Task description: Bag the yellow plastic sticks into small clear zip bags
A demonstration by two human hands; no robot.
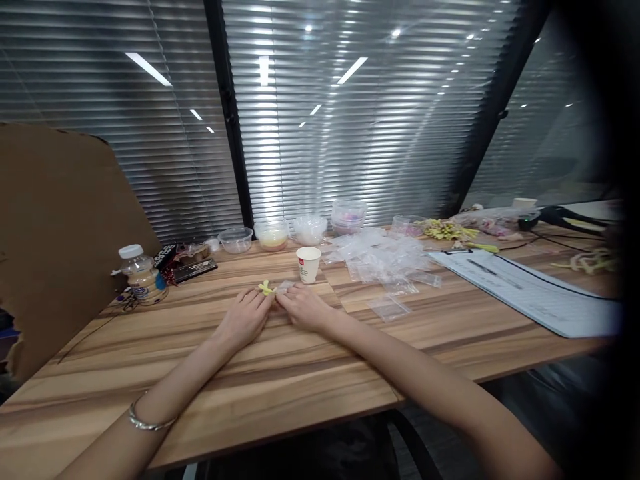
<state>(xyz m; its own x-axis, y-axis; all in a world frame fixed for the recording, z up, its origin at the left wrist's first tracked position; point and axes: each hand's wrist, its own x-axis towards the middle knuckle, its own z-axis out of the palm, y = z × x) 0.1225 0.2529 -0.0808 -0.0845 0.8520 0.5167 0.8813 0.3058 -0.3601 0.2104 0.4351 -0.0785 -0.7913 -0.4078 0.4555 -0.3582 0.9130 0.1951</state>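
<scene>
Both of my hands meet near the middle of the wooden table (200,393). My left hand (247,316) is closed, its fingertips at a small yellow piece (265,287). My right hand (305,308) is closed too, with a small clear plastic piece (285,286) showing just beyond its fingers. What exactly is pinched between the fingertips is too small to make out. A white paper cup (309,265) stands upright just behind my right hand.
A pile of clear plastic bags (383,257) lies right of the cup. Clear bowls (271,235) line the back. A clipboard (520,287) is at right, a bottle (143,275) and cardboard (60,233) at left. Yellow strips (449,230) lie at back right.
</scene>
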